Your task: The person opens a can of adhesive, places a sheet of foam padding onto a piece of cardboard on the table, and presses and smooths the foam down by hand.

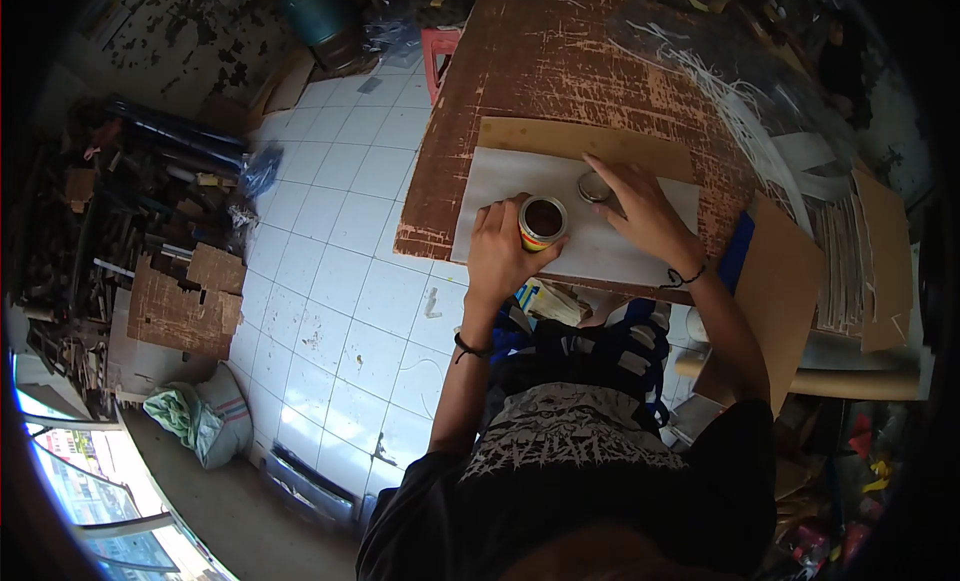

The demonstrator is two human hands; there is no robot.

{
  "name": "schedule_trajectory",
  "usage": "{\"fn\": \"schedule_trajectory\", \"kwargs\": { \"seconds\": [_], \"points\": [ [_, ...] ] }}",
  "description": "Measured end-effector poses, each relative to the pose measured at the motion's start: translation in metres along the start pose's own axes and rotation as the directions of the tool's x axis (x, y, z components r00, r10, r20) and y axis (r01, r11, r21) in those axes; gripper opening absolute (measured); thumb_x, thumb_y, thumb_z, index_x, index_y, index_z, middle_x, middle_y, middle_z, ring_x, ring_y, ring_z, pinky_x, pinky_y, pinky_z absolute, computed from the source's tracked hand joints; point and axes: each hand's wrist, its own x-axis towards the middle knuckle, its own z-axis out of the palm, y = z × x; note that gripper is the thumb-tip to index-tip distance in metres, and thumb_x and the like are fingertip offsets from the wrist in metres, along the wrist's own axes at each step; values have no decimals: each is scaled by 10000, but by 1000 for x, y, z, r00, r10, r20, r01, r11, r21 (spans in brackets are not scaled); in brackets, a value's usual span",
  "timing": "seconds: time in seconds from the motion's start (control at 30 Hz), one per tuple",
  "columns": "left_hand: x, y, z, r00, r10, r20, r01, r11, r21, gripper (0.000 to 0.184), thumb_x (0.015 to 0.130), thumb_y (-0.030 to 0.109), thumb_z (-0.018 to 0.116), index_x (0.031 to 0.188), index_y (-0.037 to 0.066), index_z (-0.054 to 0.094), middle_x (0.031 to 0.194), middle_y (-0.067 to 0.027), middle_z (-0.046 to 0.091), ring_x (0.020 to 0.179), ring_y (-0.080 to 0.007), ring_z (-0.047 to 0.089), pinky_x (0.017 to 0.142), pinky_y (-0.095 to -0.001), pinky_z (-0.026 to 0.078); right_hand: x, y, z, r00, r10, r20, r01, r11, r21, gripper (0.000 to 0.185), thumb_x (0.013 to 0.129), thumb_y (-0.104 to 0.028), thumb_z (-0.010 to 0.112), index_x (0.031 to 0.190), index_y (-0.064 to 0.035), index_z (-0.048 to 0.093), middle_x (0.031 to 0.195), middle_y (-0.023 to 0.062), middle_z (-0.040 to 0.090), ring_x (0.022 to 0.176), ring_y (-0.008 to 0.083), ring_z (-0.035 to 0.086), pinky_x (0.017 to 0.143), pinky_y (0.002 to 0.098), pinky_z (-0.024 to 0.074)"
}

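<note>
My left hand (499,251) is wrapped round a small open tin can (541,245) with a yellow and red label. The can stands upright near the front edge of the table, and its dark inside shows from above. To its right, a round metal lid (592,188) sits between the thumb and fingers of my right hand (642,209), with the index finger stretched past its rim. Whether the lid rests on the surface is hard to see. Beneath both hands is a white sheet (490,186), laid over brown cardboard (640,151).
The worn brown table (520,61) carries white strips (715,86) at its far right. Cardboard sheets (765,291) lean at my right. A red stool (436,56) stands beyond the table's left edge. Scrap wood (185,296) and a sack (222,416) lie left, across the tiled floor (330,241).
</note>
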Motion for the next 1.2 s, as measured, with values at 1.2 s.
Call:
{"fn": "schedule_trajectory", "kwargs": {
  "seconds": [1.2],
  "points": [
    [0,-5,3,997,78,-21,-78,997,2,653,721,356,853,1141,-65,583,948,-201,659,884,-374,639,865,-466,502,36,-82,-4,933,-351,76,353,936,-2,607,909,-167,730,1465,-60,510,1225,160,667,1143,333,621,1007,430,510]
  ]
}}
